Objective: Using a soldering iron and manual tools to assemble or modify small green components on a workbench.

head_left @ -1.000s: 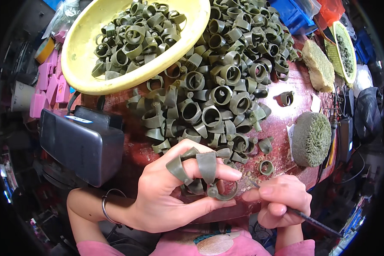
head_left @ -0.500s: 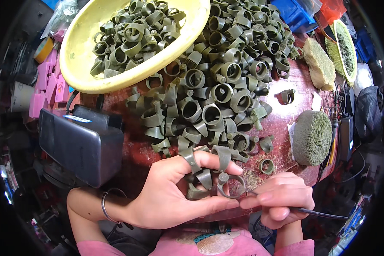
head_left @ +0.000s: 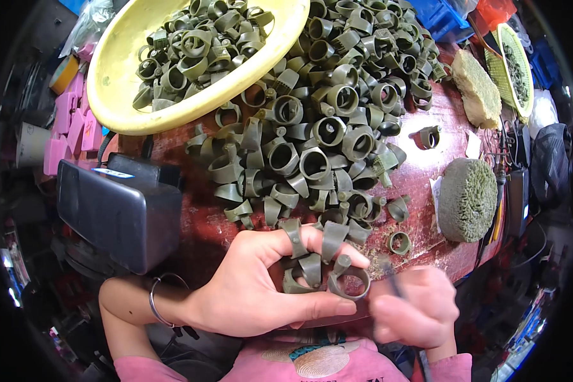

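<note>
My left hand (head_left: 248,286) is closed around several olive-green rings. Two of them sit over its fingers, and more are tucked in the palm. Between thumb and fingertips it pinches one ring (head_left: 349,282) with a short round stub, its opening facing up. Just right of that ring, my right hand (head_left: 417,305) is curled and smeared by motion. A thin dark tool (head_left: 396,284) pokes up blurred from its fingers, apart from the pinched ring. A large heap of similar rings (head_left: 315,164) covers the red table beyond my hands.
A yellow basin (head_left: 124,121) holding more rings stands at the far left. A black box-like device (head_left: 118,210) is left of my hand. At right are a round green textured block (head_left: 470,200), a tan rough block (head_left: 476,89) and a yellow-green basket (head_left: 512,76). Single rings (head_left: 399,242) lie nearby.
My right hand has drawn back slightly from the pinched ring, and the thin tool has swung from pointing at it to upward. The pinched ring is turned a little in my left hand.
</note>
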Tool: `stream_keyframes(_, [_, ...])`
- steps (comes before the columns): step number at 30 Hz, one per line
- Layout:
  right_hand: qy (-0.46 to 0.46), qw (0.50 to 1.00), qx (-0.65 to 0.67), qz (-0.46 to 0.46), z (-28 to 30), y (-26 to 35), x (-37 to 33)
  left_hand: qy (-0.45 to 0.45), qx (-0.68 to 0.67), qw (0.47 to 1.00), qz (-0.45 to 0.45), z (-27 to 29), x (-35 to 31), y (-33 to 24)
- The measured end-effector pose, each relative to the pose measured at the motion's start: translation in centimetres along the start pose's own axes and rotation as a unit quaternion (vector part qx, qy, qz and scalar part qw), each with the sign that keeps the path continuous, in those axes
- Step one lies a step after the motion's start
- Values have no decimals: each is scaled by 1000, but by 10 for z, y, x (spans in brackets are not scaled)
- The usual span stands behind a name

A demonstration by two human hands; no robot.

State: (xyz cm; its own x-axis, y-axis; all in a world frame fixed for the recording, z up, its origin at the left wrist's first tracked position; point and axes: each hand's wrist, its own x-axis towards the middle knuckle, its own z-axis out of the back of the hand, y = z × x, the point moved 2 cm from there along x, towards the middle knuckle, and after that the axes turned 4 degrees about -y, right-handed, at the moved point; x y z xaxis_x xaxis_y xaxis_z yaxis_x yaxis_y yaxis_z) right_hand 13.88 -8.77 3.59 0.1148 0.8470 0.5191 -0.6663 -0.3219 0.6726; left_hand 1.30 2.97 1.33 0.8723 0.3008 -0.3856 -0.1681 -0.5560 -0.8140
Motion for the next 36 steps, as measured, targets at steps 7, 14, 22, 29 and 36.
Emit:
stream_keyframes(7, [-52, 996, 72, -29, 8, -11, -7, 3, 16, 1000, 2, 1, 2, -1])
stream_keyframes(14, [-155, 978, 121, -78, 2, -13, -7, -39, -35, 999, 1, 0, -2, -2])
stream_keyframes(22, [-94, 992, 53, -66, -5, -7, -3, -50, -41, 996, -57, 0, 1, 2])
stream_keyframes(29, [-78, 989, 78, -96, 4, -8, -2, 3, -135, 991, 4, 1, 0, -3])
stream_keyframes(36, [-77, 991, 81, -78, 3, -11, -1, -2, -125, 992, 0, 1, 0, -5])
